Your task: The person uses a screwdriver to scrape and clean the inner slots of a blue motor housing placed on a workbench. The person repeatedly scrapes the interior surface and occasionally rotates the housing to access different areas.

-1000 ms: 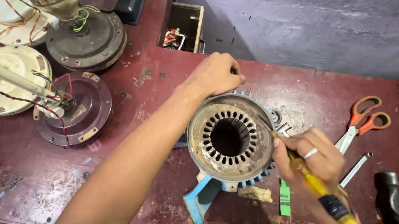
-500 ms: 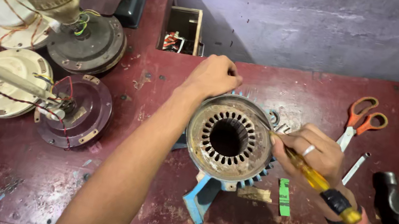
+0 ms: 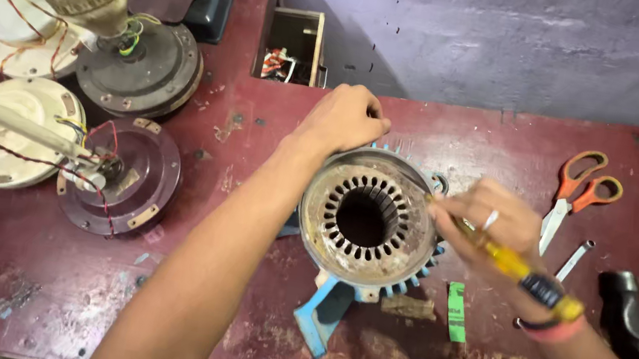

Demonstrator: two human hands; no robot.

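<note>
A round rusty metal stator core point(image 3: 366, 218) with a ring of slots and a central hole sits on a blue plastic part point(image 3: 323, 314) in the middle of the red table point(image 3: 228, 311). My left hand point(image 3: 344, 117) grips the core's far rim. My right hand point(image 3: 493, 230) holds a yellow-handled screwdriver point(image 3: 524, 277), its tip resting at the core's right rim.
Several ceiling fan motors and housings point(image 3: 138, 71) with loose wires stand at the left. Orange-handled scissors point(image 3: 581, 193), a small spanner point(image 3: 574, 259), a hammer point(image 3: 634, 314) and a green strip point(image 3: 456, 311) lie at the right. An open box point(image 3: 291, 47) sits at the back.
The view has shifted slightly. My right hand with the screwdriver has stayed at the core's right rim, with only a small shift. My left hand keeps its hold on the far rim.
</note>
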